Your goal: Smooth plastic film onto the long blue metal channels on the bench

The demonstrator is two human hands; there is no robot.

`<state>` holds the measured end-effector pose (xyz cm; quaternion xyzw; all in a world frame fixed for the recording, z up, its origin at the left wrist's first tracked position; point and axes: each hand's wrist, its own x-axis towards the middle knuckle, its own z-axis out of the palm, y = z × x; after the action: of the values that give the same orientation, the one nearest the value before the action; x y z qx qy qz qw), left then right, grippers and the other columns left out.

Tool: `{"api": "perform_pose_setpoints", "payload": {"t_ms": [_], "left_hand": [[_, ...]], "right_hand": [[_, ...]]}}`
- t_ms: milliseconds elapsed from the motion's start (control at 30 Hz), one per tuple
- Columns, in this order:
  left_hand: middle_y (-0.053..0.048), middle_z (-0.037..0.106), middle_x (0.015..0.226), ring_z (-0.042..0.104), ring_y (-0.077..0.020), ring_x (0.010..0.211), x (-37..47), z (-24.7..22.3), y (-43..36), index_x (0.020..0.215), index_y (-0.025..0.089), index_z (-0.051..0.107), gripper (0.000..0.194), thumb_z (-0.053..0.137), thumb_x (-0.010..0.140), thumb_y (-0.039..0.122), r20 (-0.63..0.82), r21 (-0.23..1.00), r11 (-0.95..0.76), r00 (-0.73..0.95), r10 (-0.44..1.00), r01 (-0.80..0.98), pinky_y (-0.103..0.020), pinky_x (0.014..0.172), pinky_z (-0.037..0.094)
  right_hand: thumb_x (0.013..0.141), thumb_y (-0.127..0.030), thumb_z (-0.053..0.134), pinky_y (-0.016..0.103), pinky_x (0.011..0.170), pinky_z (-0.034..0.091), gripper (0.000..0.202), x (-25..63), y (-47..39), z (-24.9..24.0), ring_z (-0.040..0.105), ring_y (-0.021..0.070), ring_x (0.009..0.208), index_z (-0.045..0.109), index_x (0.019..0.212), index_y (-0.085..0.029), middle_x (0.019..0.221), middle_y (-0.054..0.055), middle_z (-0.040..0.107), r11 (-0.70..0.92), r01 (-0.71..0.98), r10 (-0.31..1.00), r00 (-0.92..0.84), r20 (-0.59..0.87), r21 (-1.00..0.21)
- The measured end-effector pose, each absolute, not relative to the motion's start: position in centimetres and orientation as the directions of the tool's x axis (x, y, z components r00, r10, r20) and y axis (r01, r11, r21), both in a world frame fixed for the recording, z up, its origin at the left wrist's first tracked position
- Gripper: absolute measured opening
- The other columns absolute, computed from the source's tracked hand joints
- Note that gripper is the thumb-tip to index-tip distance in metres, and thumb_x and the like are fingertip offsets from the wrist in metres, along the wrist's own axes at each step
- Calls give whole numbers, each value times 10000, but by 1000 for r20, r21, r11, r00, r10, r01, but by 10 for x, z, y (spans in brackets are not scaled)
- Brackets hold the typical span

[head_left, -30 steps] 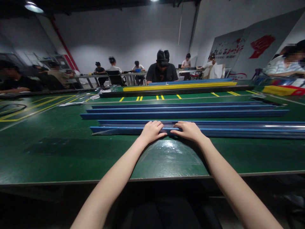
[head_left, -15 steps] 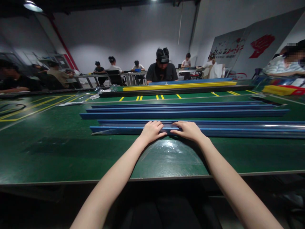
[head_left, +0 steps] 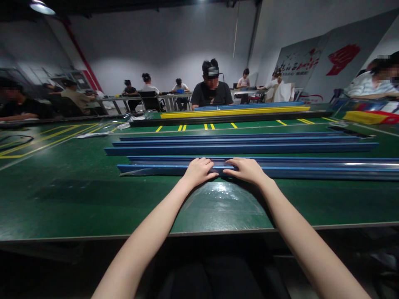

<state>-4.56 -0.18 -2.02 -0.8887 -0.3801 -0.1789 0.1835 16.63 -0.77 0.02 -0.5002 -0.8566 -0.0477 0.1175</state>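
Two long blue channels lie side by side across the green table (head_left: 77,211). Over the nearer blue channel (head_left: 162,170) my left hand (head_left: 199,170) is curled, its thumb on the near side and its fingers over the top. My right hand (head_left: 245,169) grips the same channel a short way to the right, thumb toward my left hand. The fingertips of both hands reach toward the farther blue channel (head_left: 149,159) of the pair. A sheet of clear plastic (head_left: 222,207) lies on the table between my forearms.
Beyond lie more blue channels (head_left: 243,149), a black bar (head_left: 230,118) and a yellow bar (head_left: 235,112). A person (head_left: 212,89) sits across the table. Yellow and red items (head_left: 370,118) are at the right. Crumpled plastic (head_left: 124,125) lies at the back left.
The person across the table has raised their head slightly. My hands and the channels have not visibly moved.
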Motion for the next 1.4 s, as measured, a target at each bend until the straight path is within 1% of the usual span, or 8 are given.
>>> {"api": "perform_pose_setpoints", "payload": {"t_ms": [367,567,900,1100,1400], "left_hand": [[-49,631,940,552,-181,876,-45,-20,-2,906,168,574,350,470,819,490,460,-185,-642,643,612,744,-287,730,386],[-55,628,933,549,-184,885,-46,-20,-3,898,168,572,342,473,818,485,450,-171,-648,644,619,743,-288,739,385],[-56,623,922,549,-182,878,-45,-18,-4,889,168,574,327,486,815,474,440,-172,-641,640,629,748,-285,732,384],[-53,630,918,559,-183,866,-45,-19,-4,892,166,576,332,484,816,475,442,-182,-638,641,627,749,-286,730,392],[-59,638,905,580,-181,852,-44,-17,-5,896,166,572,317,491,817,462,416,-159,-639,638,648,753,-276,713,407]], "right_hand": [[802,-597,361,251,707,398,509,166,-9,1,591,196,921,578,1109,-253,1064,36,641,487,873,852,-464,244,-41],[801,-596,365,253,705,397,508,166,-10,2,591,196,915,577,1112,-255,1044,37,646,482,875,858,-460,229,-52],[806,-600,348,253,693,396,510,166,-9,1,595,196,908,582,1097,-253,1037,37,649,493,869,847,-471,246,-31],[804,-597,357,248,708,393,504,165,-9,1,590,193,922,581,1100,-255,1053,36,644,484,874,855,-463,235,-40],[806,-601,349,252,698,392,500,165,-10,2,591,198,921,590,1072,-253,1052,37,645,484,875,853,-465,236,-25]]}}
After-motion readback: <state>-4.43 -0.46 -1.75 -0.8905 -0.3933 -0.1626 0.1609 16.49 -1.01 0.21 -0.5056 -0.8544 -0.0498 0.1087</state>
